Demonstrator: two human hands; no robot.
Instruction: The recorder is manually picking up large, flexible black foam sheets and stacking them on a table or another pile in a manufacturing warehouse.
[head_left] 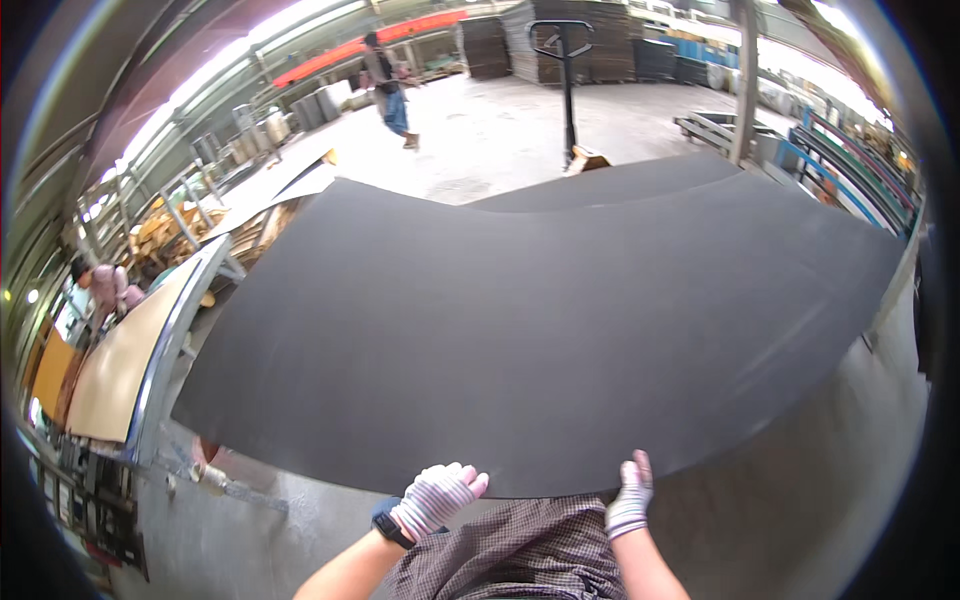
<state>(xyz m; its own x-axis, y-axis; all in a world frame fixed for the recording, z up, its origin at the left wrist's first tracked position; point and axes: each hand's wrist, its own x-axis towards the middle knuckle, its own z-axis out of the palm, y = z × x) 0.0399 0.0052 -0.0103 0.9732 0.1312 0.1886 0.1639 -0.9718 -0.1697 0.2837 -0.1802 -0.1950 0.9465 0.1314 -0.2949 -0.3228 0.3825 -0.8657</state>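
Head view: two hands [434, 502] [629, 499] at one dark sheet [540, 330]; left fingers [456, 474] curled, right fingers [639, 466] straighter (hold unclear).

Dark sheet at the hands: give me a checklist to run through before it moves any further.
1. Both hands at the near edge: ok; the left hand and right hand are at the near edge of the dark sheet.
2. Firm grip: cannot tell; the sheet's underside is hidden.
3. Gloves worn: ok, striped ones on both hands.
4. Lined up with the second dark sheet: not ok; that one shows past the far edge.
5. Walking person clear of the sheet: ok, out on the floor beyond it.
6. Pallet jack handle clear: cannot tell; it stands beyond the far edge, gap unclear.
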